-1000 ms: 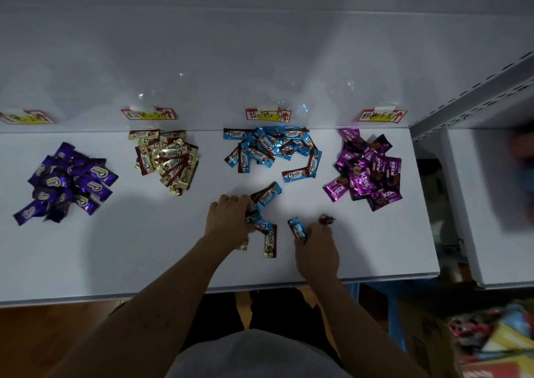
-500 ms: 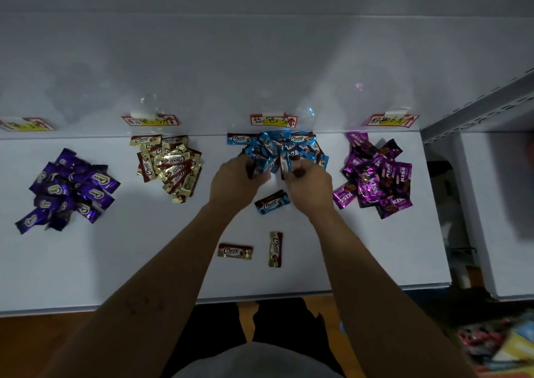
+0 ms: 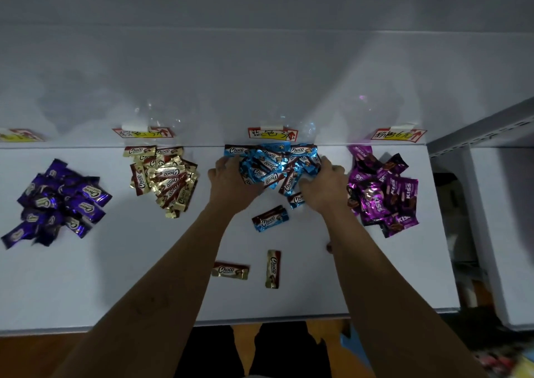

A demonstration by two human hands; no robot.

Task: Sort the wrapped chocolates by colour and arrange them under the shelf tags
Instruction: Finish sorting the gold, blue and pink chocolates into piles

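Four piles of wrapped chocolates lie on the white shelf (image 3: 115,276) under paper tags. From left to right they are the purple pile (image 3: 60,201), gold pile (image 3: 164,175), blue pile (image 3: 271,163) and pink pile (image 3: 381,189). My left hand (image 3: 231,181) presses against the blue pile's left side and my right hand (image 3: 323,186) against its right side, cupping it. One loose blue chocolate (image 3: 270,218) lies just below the pile, and another (image 3: 296,199) lies by my right hand. Two loose gold chocolates (image 3: 230,270) (image 3: 273,268) lie nearer the front edge.
The tags (image 3: 143,132) (image 3: 272,134) (image 3: 398,134) (image 3: 17,135) are stuck on the back wall. A small dark wrapped piece (image 3: 329,247) peeks out beside my right forearm. A second white shelf unit (image 3: 491,204) stands to the right.
Both hands carried blue chocolates from the front of the shelf up to the blue pile and now spread to either side of it. Two gold ones stayed behind.
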